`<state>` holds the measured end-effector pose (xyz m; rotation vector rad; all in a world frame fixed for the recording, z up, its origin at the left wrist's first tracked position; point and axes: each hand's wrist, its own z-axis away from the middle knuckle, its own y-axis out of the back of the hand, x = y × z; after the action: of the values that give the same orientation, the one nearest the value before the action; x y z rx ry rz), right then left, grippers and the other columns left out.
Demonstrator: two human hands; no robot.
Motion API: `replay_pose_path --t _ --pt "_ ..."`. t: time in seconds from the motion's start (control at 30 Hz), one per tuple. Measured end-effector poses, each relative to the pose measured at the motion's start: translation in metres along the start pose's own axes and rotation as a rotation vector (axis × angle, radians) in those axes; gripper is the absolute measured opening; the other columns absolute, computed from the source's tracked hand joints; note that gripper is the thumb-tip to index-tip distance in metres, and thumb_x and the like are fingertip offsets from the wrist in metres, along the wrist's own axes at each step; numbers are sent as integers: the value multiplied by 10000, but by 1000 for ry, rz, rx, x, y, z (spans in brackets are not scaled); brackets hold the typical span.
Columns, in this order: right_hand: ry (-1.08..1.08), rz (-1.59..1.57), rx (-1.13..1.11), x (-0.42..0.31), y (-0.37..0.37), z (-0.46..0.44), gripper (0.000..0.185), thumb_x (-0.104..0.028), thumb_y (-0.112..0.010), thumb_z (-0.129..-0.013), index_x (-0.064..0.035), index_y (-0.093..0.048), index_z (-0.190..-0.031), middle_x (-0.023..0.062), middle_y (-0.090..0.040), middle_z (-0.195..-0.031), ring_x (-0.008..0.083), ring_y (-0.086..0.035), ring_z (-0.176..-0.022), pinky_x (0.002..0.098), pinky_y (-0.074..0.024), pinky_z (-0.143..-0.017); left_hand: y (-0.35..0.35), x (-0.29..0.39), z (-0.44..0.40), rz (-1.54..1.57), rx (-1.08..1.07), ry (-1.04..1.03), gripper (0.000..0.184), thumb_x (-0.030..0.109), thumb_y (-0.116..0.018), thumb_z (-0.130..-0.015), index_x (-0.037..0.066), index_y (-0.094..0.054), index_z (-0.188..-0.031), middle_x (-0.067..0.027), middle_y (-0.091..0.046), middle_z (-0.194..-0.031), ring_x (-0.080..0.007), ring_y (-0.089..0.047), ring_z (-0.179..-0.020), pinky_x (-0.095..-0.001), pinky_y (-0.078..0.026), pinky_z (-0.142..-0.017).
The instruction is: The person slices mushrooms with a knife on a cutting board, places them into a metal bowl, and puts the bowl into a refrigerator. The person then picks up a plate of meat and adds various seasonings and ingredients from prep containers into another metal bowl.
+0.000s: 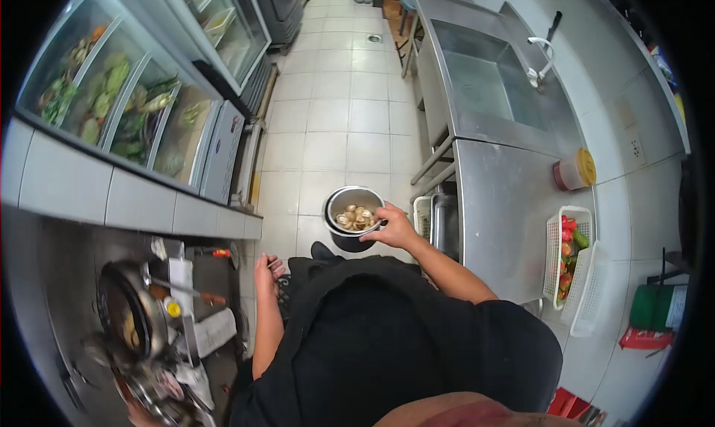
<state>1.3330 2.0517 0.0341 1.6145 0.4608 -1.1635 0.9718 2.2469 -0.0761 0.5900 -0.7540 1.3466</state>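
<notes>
My right hand (393, 227) grips the rim and side of a round metal pot (334, 198) in front of my body. Inside the pot lie pale brown pieces that look like mushrooms (356, 218). The pot is upright, with a dark outer side below its shiny rim. My left hand (269, 274) hangs at my left side, fingers loosely bent and apart, with nothing in it. It is nearest to my dark clothing and the cooking counter.
On the left are glass-front fridges with vegetables (112, 84) and a counter with a pan (123, 308); a bit of another person's hand seems to show there. A steel sink (484, 77), a lidded tub (575, 170) and a vegetable basket (553, 267) stand right. Tiled floor (328, 114) runs ahead.
</notes>
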Motion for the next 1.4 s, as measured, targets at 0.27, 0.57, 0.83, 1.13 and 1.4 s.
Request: replay_pose_path --t 0.27,0.57,0.83,1.13,1.4 --pt "-128 39 251 14 19 -94 534 -383 -950 -549 -40 -630 -803 141 -596 -880 324 -620 -832 396 -510 -760 -119 172 -153 -207 -190 -135 337 362 -517 -1015 40 -580 -1094 -99 -636 -1052 -209 -644 -928 -340 -565 -697" --pt "-49 -74 301 80 33 -280 514 -395 -944 -554 -59 -658 -818 118 -588 -858 292 -596 -806 382 -497 -726 -230 225 -279 -231 -256 -163 284 330 -498 -1022 59 -567 -970 -75 -621 -922 -177 -640 -821 -304 -532 -603" --pt "13 -149 119 87 128 -470 469 -274 -943 -558 -59 -721 -910 148 -648 -1164 307 -641 -1079 386 -518 -932 -317 285 -354 -341 -16 -159 289 309 -519 -996 37 -609 -1032 -82 -633 -952 -168 -634 -821 -313 -560 -637" --pt "24 -168 70 125 191 -644 450 -177 -957 -546 -16 -615 -791 136 -634 -1096 260 -659 -990 366 -551 -806 -449 374 -458 -214 -7 -262 230 296 -547 -997 75 -614 -997 -54 -640 -964 -168 -634 -869 -335 -550 -673" --pt "-16 -77 148 146 178 -795 449 -137 -954 -560 -28 -551 -726 62 -555 -852 174 -587 -725 320 -513 -645 -542 573 -619 -128 -20 -622 238 294 -566 -997 73 -616 -926 -20 -615 -854 -107 -592 -792 -289 -525 -637"
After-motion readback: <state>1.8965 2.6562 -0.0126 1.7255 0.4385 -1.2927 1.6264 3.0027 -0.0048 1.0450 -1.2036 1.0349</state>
